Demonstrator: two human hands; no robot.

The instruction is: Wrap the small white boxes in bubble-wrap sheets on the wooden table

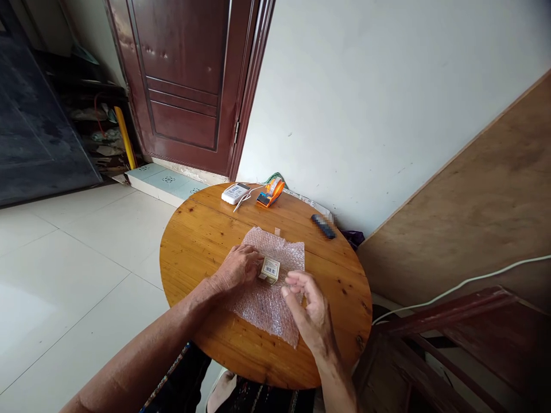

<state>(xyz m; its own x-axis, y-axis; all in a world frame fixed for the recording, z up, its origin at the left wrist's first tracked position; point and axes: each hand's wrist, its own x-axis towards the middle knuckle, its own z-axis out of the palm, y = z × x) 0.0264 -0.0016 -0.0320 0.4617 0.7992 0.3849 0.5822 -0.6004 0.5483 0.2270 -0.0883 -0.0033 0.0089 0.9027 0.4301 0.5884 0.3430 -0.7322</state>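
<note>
A sheet of clear bubble wrap (271, 315) lies spread on the round wooden table. Near its middle sits a small cream-coloured box (271, 268) with a barcode label on its top face. My left hand (241, 265) rests palm down on the wrap, fingers laid out just left of the box; whether they touch it I cannot tell. To the right of the box, my right hand (310, 310) hovers over the sheet's right edge. Its thumb and fingers are apart, with nothing between them.
Toward the back of the wooden table (193, 246) are a white device (235, 194) with a cable and an orange tape dispenser (271, 193). A dark remote control (322, 226) lies at the back right. Beyond stand a white wall and a reddish-brown door (185, 74).
</note>
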